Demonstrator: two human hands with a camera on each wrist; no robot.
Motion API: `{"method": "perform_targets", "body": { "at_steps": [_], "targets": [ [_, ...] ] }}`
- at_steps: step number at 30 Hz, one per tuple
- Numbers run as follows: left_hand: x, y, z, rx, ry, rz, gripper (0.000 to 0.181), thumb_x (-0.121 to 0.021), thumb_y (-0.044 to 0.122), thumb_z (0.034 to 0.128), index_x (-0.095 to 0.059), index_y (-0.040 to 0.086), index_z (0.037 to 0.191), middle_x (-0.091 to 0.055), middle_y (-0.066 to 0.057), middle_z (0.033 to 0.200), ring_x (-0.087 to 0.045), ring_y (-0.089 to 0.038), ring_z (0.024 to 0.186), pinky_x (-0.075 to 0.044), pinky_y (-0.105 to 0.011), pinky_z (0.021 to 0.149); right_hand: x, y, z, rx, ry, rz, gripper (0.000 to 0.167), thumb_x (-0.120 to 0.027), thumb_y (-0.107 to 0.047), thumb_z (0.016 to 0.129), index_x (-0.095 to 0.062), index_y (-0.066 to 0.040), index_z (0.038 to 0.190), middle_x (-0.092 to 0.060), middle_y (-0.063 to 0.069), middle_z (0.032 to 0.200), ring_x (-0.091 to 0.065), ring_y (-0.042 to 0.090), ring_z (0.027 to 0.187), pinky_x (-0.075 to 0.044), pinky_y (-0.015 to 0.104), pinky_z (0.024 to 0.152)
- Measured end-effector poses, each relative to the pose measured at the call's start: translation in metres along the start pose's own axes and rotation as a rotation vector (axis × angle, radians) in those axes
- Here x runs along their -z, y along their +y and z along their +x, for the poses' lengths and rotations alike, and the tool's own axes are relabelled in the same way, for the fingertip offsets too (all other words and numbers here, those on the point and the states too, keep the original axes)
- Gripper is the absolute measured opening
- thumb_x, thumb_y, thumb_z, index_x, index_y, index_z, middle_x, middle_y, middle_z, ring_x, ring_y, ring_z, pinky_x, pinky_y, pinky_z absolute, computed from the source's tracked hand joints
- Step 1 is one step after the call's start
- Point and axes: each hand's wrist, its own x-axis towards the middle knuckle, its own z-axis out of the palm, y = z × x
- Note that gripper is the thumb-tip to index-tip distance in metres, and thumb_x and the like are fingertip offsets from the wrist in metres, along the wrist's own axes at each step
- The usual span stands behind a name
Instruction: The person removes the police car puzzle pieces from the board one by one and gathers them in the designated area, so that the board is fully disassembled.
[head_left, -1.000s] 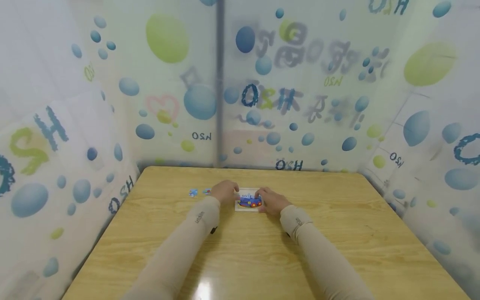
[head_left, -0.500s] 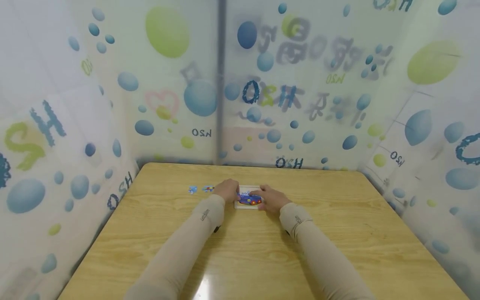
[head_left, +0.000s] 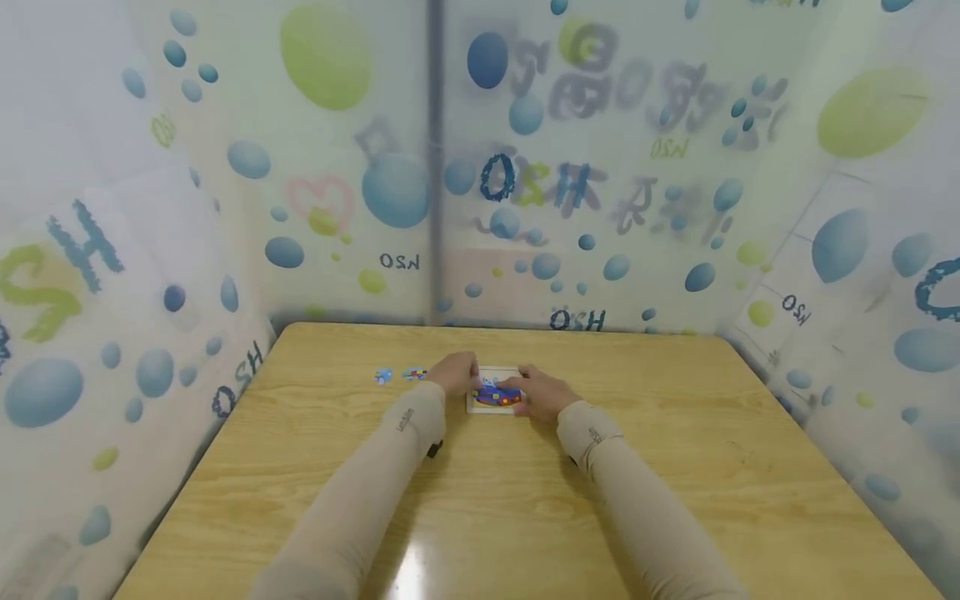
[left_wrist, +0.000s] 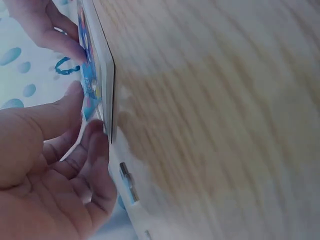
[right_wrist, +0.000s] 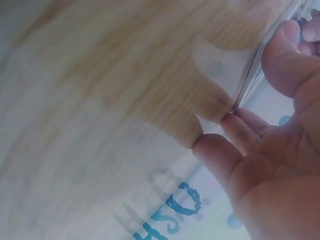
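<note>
A white-framed puzzle tray (head_left: 495, 411) with a blue and red boat picture lies on the table between both hands. My left hand (head_left: 453, 373) is at its left side. In the left wrist view the thumb and a finger of the left hand (left_wrist: 60, 150) pinch a blue puzzle piece (left_wrist: 90, 106) at the tray's edge. My right hand (head_left: 547, 393) holds the right side, one finger reaching over the picture. In the right wrist view the right hand (right_wrist: 272, 130) has its thumb over the edge of the tray (right_wrist: 248, 80) and fingertips touching the table.
Left of the left hand, a light blue loose piece (head_left: 383, 376) and some multicoloured loose pieces (head_left: 413, 373) lie on the wooden table (head_left: 495, 500). Patterned sheeting (head_left: 405, 283) stands behind the table and along both sides.
A finger of my right hand has stretched further left over the picture. My left hand has shifted slightly right relative to the tray. The head view has tilted a little.
</note>
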Motion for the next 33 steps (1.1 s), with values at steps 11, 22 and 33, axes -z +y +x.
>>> {"method": "perform_targets", "body": {
  "at_steps": [11, 22, 33],
  "targets": [
    [0.001, -0.004, -0.004, -0.007, 0.046, -0.176, 0.004, -0.076, 0.014, 0.0918, -0.075, 0.010, 0.090, -0.072, -0.003, 0.097, -0.064, -0.022, 0.096, -0.053, -0.040, 0.092, 0.001, -0.006, 0.003, -0.052, -0.032, 0.000, 0.054, -0.067, -0.033, 0.099, -0.049, -0.038, 0.150, -0.030, 0.017, 0.162, -0.045, 0.040, 0.138, -0.044, 0.061, 0.104],
    [0.006, 0.004, 0.003, 0.044, 0.025, -0.150, 0.008, -0.072, 0.012, 0.0939, -0.078, 0.007, 0.090, -0.070, -0.001, 0.082, -0.062, -0.015, 0.075, -0.054, -0.030, 0.072, 0.001, -0.005, 0.002, -0.069, -0.041, 0.022, 0.055, -0.065, -0.033, 0.100, -0.046, -0.040, 0.151, -0.026, 0.015, 0.165, -0.040, 0.039, 0.142, -0.042, 0.061, 0.106],
    [0.005, 0.018, -0.005, 0.092, 0.049, -0.141, 0.009, -0.070, 0.009, 0.0951, -0.076, 0.003, 0.091, -0.072, -0.005, 0.087, -0.061, -0.016, 0.075, -0.054, -0.028, 0.071, -0.006, -0.004, 0.000, -0.006, -0.005, -0.072, 0.062, -0.062, -0.030, 0.102, -0.035, -0.044, 0.156, -0.031, 0.023, 0.160, -0.067, 0.032, 0.089, -0.056, 0.043, 0.071]
  ]
}}
